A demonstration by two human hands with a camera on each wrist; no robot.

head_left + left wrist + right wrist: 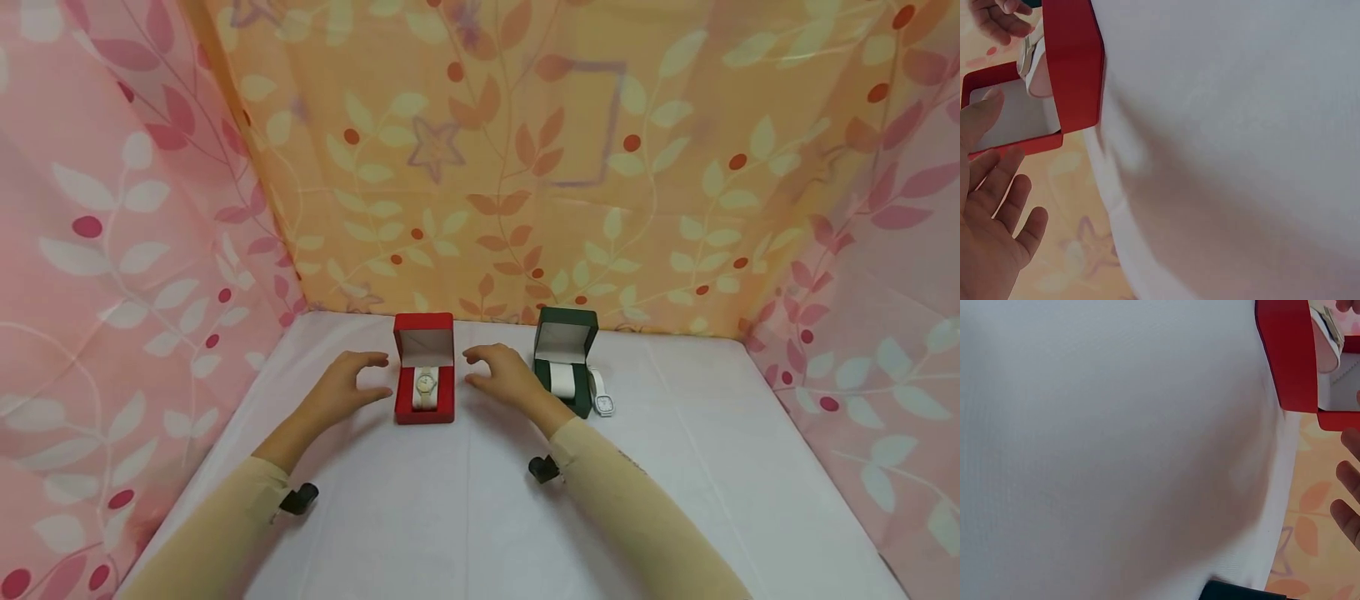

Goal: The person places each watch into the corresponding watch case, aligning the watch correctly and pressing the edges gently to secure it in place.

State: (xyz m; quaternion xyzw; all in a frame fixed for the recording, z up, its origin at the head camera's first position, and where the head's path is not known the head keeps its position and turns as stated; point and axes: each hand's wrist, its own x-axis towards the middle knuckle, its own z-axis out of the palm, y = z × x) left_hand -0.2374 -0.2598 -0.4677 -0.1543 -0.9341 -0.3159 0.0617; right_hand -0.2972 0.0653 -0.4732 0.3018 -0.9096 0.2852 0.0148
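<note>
A red watch box [424,392] stood open on the white-covered worktop [465,508], its lid upright and its pale lining showing. A watch with a light strap and a pale round dial [425,384] sat inside on its cushion. The left hand [347,387] was held just to the left of the box, fingers loosely arched and thumb spread, with a narrow gap to the box wall; no contact could be seen. In the left wrist view the left hand's [991,244] fingers lay relaxed and apart beside the open lid of the box [1054,81]. The right hand [504,377] mirrored it just to the right of the box, fingers curved over and thumb forward, holding nothing. The right wrist view showed only the right hand's fingertips [1347,500] close by the box's [1288,356] lid edge, with the watch [1327,328] partly visible within. Each grip was therefore apart and unloaded.

A dark green watch box [566,358] stood open beyond the right hand, a white cushion in its base. A second watch with a white strap and rectangular face [603,398] lay on the worktop touching or just beside the green box's right side. Leaf-patterned fabric panels [525,167], orange behind and pink to both sides, enclosed the worktop.
</note>
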